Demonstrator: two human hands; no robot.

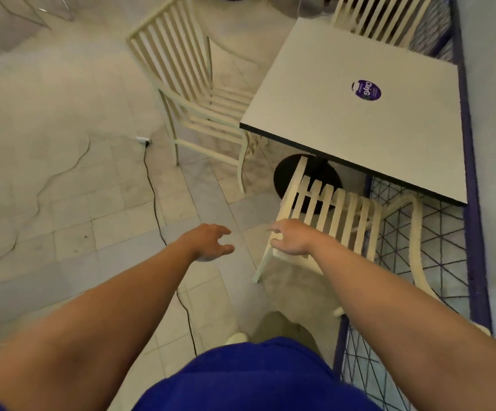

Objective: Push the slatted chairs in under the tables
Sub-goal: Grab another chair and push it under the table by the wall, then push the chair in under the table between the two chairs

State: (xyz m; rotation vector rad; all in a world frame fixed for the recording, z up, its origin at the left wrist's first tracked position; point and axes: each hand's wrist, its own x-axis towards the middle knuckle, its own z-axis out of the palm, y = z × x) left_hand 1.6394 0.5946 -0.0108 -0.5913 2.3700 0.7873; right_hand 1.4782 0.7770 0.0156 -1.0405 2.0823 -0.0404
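A square white table (344,120) with a dark edge stands at the right, on a black round base (285,176). A cream slatted chair (341,215) is right in front of me, its seat partly under the table's near edge. My right hand (289,237) rests on the left end of this chair's backrest, fingers loosely spread. My left hand (212,241) hovers in the air to the left of the chair, fingers relaxed and holding nothing. A second slatted chair (187,84) stands at the table's left side, its seat partly under the table. A third slatted chair (380,16) is behind the table.
A purple-framed mesh fence (466,203) runs along the right, close to the near chair. A black cable (152,185) with a white plug (143,140) snakes across the tiled floor. A round purple sticker (366,90) sits on the tabletop.
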